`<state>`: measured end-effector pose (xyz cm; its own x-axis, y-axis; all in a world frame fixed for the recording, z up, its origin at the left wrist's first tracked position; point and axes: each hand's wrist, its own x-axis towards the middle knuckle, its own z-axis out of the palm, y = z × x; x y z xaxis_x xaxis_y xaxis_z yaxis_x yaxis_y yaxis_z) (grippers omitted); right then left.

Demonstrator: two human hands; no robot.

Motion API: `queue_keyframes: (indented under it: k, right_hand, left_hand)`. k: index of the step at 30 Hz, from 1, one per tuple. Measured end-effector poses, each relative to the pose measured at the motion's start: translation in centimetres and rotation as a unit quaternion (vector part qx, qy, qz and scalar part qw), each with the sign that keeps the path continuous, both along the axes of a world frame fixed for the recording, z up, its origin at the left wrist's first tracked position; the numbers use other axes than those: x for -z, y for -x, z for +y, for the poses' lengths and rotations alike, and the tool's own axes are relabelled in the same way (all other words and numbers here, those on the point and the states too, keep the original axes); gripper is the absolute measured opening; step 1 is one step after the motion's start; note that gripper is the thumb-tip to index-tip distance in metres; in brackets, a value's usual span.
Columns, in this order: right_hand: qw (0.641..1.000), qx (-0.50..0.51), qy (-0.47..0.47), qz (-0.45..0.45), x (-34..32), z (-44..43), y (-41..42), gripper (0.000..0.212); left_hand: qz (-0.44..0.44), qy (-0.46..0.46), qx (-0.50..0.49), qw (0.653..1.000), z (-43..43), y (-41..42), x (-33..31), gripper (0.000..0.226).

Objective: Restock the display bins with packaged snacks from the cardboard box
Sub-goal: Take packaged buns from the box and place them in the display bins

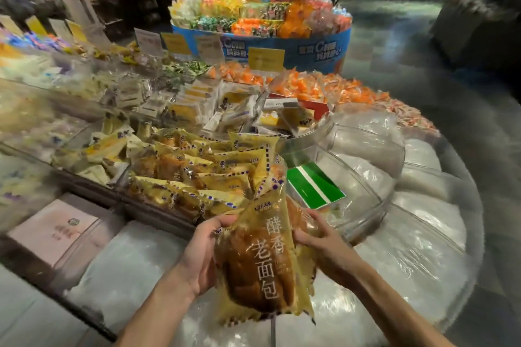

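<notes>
Packet [262, 256] upright | left hand [201, 258], right hand [321, 242] grip opposite edges

This is a shop, seemingly a supermarket's snack section: clear display bins [363, 132] hold packaged snacks [197, 175], yellow price cards [266, 58] stand above them, and a round blue stand [318, 51] behind is heaped with wrapped sweets [253, 5].
</notes>
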<state>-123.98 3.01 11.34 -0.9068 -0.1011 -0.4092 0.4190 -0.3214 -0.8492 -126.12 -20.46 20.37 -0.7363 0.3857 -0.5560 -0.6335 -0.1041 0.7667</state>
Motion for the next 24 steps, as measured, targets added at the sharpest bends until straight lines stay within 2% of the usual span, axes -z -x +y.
queue_keyframes:
  k: [3,5,6,10,12,15,17,20,24]
  right_hand:
    - [0.982,-0.052,-0.173,0.062,-0.7,0.3,1.1,0.098]
    - [0.94,-0.086,-0.311,0.109,-0.8,0.5,2.1,0.1]
    - [0.923,-0.106,-0.344,0.135,-1.0,0.6,2.5,0.104]
    - [0.885,-0.201,-0.368,0.203,-1.9,0.0,3.8,0.126]
    - [0.877,-0.184,-0.392,0.207,-2.0,-0.3,4.7,0.119]
    - [0.925,-0.118,-0.319,0.171,-2.2,0.1,6.0,0.099]
    - [0.949,-0.068,-0.261,0.161,-2.1,0.5,6.9,0.1]
    - [0.956,-0.032,-0.239,0.17,-1.6,0.2,8.0,0.092]
    - [0.938,-0.049,-0.28,0.197,-0.9,-1.6,8.3,0.101]
  left_hand:
    - [-0.002,0.01,-0.031,0.999,0.7,0.3,0.1,0.039]
    - [-0.003,0.008,-0.03,1.0,1.2,0.4,0.3,0.042]
    - [-0.001,0.01,-0.024,1.0,1.4,0.4,0.4,0.044]
    - [0.015,0.028,0.009,0.999,2.3,0.6,-0.4,0.043]
    - [0.041,0.035,0.008,0.999,2.5,1.2,-1.2,0.041]
    - [0.091,0.034,-0.038,0.995,1.3,2.2,-2.9,0.033]
    - [0.109,0.045,-0.098,0.988,-0.4,3.1,-4.1,0.033]
    - [0.127,0.054,-0.179,0.974,-3.6,4.0,-4.8,0.032]
    - [0.132,0.043,-0.226,0.964,-5.9,4.0,-4.5,0.03]
